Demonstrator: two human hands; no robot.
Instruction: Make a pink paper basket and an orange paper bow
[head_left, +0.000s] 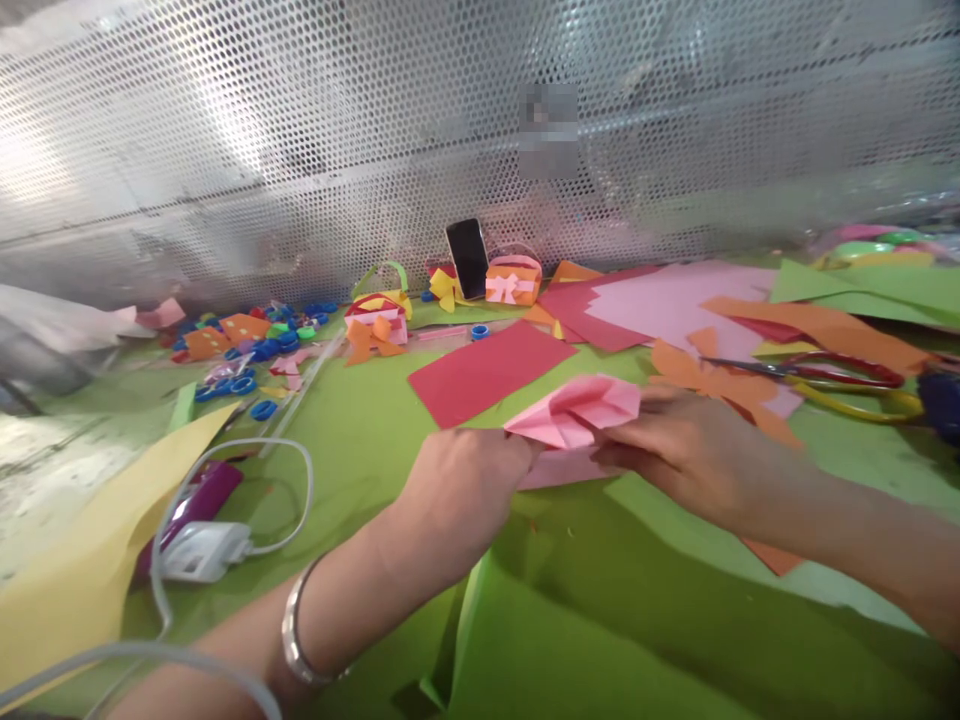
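You see through a single camera, worn on your head and facing forward and down across the green surface point(360, 440). It looks from your own side, near enough that your left hand point(466, 490) shows large just below centre and your right hand point(697, 440) to the right of it. Farther off, the perforated panel point(337, 130) spans the top of the frame.

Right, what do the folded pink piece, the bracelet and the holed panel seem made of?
Pink piece: matte paper, judging by its thin, creased folds. Bracelet: probably polished silvery metal, given its bright glints. Panel: likely metal sheet, grey, shiny, perforated.
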